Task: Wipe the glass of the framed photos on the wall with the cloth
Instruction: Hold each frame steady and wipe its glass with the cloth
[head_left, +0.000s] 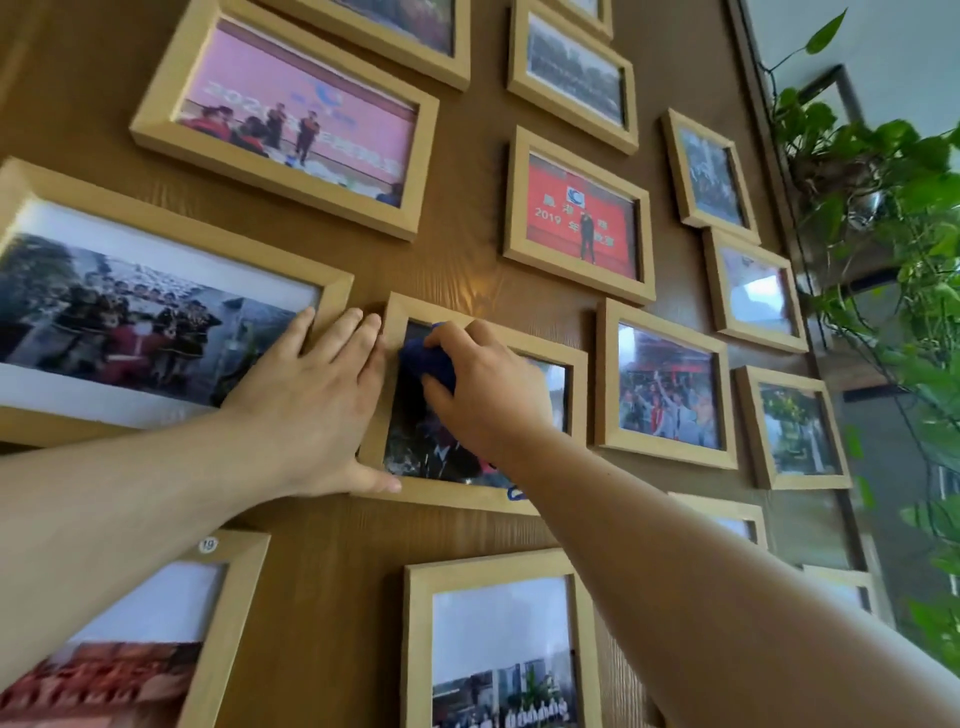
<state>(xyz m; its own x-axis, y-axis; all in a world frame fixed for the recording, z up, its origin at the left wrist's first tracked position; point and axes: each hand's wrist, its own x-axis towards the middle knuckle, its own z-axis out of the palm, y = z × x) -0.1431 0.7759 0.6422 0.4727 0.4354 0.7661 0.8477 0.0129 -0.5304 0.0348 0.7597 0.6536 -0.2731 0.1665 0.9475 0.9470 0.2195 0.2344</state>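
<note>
The cloth (428, 358) is dark blue; the frame (470, 499) it lies on is pale tan wood around a mostly dark photo. The wall (467, 265) is brown with wood grain. One photo (582, 215) is red, another (298, 117) pink, and the plant (893, 171) is green

Both bare arms reach up and forward, the left hand (317, 395) spread flat with fingers extended, the right hand (488, 384) curled into a gripping fist.
</note>
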